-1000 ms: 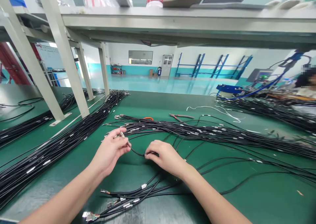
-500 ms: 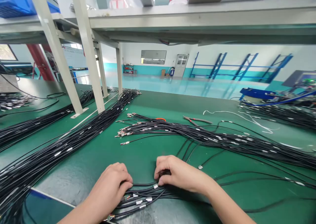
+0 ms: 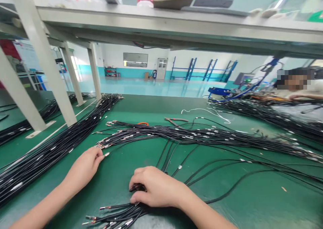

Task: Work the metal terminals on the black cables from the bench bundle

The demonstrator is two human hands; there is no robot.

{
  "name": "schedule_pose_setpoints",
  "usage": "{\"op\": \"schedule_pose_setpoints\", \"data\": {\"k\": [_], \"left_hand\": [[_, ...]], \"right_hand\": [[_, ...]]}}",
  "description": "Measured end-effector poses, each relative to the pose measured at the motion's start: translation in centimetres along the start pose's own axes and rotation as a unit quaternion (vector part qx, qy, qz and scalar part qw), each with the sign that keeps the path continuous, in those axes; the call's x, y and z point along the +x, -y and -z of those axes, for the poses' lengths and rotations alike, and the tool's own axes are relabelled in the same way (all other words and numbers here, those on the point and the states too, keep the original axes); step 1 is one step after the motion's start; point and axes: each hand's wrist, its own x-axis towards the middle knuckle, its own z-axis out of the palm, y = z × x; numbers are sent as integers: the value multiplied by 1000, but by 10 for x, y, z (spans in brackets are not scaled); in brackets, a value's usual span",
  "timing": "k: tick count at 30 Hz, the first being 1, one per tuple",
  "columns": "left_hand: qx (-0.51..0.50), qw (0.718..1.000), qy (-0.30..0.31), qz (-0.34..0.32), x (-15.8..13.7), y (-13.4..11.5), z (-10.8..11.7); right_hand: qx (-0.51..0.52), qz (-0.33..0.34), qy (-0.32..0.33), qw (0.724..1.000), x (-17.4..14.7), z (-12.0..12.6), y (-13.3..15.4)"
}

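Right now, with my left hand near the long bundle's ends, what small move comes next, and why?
Probably pinch the single cable end lightly with your left hand: its fingertips are right at it, and it sits apart from the tips of the long bundle. I can't tell whether they grip it. Your right hand looks occupied, curled around black cables.

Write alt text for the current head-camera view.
A person's right hand curls around black cables over a green table; the left hand is at a single cable end, its grip unclear, near a long cable bundle. Pliers lie beyond the bundle, and a shelf spans the top.
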Motion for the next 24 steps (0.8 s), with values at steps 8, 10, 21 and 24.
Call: {"op": "schedule_pose_setpoints", "data": {"k": [8,10,21,24], "left_hand": [[-433,879,-186,-69,23,-75,10],[-499,849,-133,-112,25,-93,2],[-407,904,79,-101,16,-107,-45],[-407,903,82,-110,16,-105,-44]], "right_hand": [[-21,-19,-311,950,-1,1,-9],[13,-38,-403,914,-3,7,-11],[202,-166,-387,884,1,18,-8],[202,-173,-377,887,2,17,-10]]}}
